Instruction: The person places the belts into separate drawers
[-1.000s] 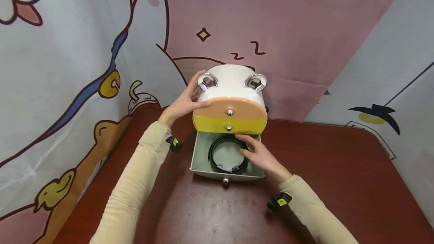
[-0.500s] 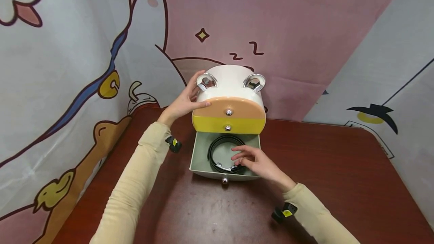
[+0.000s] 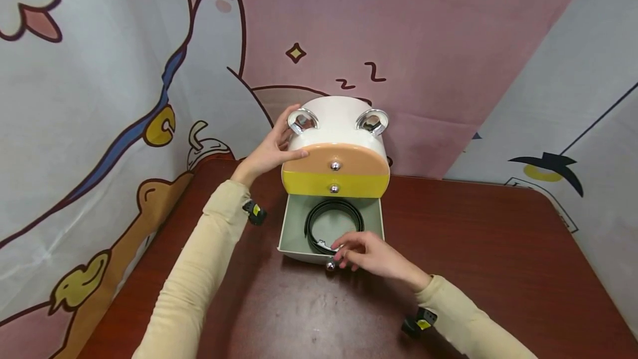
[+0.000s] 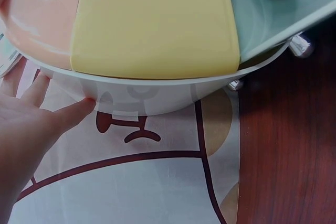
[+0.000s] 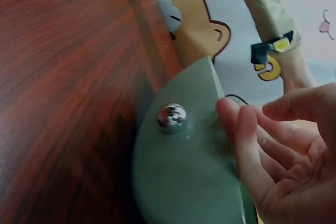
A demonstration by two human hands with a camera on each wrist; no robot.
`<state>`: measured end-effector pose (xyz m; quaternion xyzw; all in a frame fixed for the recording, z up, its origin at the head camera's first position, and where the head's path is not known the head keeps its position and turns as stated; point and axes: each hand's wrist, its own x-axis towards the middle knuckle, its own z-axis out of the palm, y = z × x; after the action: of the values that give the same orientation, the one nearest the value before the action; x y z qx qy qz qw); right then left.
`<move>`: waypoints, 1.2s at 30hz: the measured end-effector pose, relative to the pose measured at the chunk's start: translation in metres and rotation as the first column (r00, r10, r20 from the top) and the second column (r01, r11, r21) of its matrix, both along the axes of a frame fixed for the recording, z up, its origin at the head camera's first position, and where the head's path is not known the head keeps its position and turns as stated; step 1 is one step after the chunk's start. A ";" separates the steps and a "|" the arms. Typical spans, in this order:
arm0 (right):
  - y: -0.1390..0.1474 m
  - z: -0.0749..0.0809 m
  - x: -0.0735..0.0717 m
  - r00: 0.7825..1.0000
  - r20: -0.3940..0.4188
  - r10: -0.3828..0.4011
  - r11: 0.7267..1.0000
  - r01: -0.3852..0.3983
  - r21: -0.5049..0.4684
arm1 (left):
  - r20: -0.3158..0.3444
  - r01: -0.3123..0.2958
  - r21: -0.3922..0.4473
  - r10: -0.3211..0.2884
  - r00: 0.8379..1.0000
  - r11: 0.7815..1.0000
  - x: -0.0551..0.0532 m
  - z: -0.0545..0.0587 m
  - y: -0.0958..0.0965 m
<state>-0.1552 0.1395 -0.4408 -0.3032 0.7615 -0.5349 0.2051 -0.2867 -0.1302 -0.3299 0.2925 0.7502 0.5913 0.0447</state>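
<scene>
A small drawer cabinet with a white shell (image 3: 344, 118) stands on the table, its orange drawer (image 3: 319, 157) and yellow drawer (image 3: 304, 183) closed. Below them the pale green drawer (image 3: 294, 220) is pulled out. Inside it lies a coiled black belt (image 3: 310, 223) with a silver buckle, partly hidden by my right hand. My left hand (image 3: 269, 151) rests against the cabinet's upper left side, thumb on the orange front. My right hand (image 3: 371, 254) is at the green drawer's front rim, fingers loosely bent beside the round silver knob (image 5: 172, 118), holding nothing.
Two shiny silver rings (image 3: 372, 122) stick out from the cabinet's top. A cartoon-printed cloth (image 3: 418, 43) hangs behind and to the left of the reddish-brown table (image 3: 473, 226). Each sleeved wrist carries a small black camera (image 3: 256, 212).
My right hand has moved toward me, from over the belt to the green drawer's front rim near the knob. My left hand stays on the cabinet.
</scene>
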 end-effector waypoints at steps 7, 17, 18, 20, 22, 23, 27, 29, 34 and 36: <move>-0.005 0.001 0.012 0.997 0.021 0.072 0.995 -0.073 0.071 | 0.005 0.000 0.002 0.000 1.000 1.000 0.000 0.000 0.000; -0.011 -0.017 0.022 0.996 -0.024 0.082 0.992 -0.080 0.103 | 0.003 0.000 0.001 0.000 1.000 1.000 -0.001 -0.001 -0.001; -0.011 -0.019 0.023 0.996 -0.041 0.080 0.991 -0.076 0.108 | 0.002 0.001 -0.001 -0.001 1.000 1.000 -0.001 -0.001 -0.001; -0.011 -0.023 0.025 0.994 -0.079 0.070 0.991 -0.061 0.119 | 0.002 0.002 0.001 -0.002 1.000 1.000 -0.001 -0.001 -0.001; -0.011 -0.027 0.027 0.987 -0.147 0.061 0.988 -0.039 0.148 | 0.002 0.001 0.003 -0.001 1.000 1.000 -0.001 -0.001 -0.001; -0.012 -0.029 0.027 0.983 -0.177 0.057 0.987 -0.029 0.156 | 0.004 0.000 0.004 0.000 1.000 1.000 -0.001 -0.002 -0.001; -0.014 -0.039 0.029 0.958 -0.285 0.023 0.985 0.027 0.170 | 0.008 -0.006 0.003 0.006 1.000 1.000 -0.001 -0.001 -0.001; -0.016 -0.045 0.030 0.954 -0.299 -0.007 0.989 0.052 0.141 | 0.011 -0.007 0.002 0.007 1.000 1.000 0.000 -0.001 -0.001; -0.021 -0.057 0.032 0.939 -0.326 -0.110 0.989 0.136 0.058 | 0.016 -0.004 0.008 0.004 1.000 1.000 0.000 -0.002 -0.001; -0.023 -0.060 0.032 0.934 -0.324 -0.147 0.985 0.169 0.039 | 0.014 -0.003 0.012 0.003 1.000 1.000 0.000 -0.002 -0.001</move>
<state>-0.1229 0.1164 -0.5005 -0.3169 0.8238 -0.4679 0.0452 -0.2872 -0.1311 -0.3320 0.2874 0.7468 0.5978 0.0475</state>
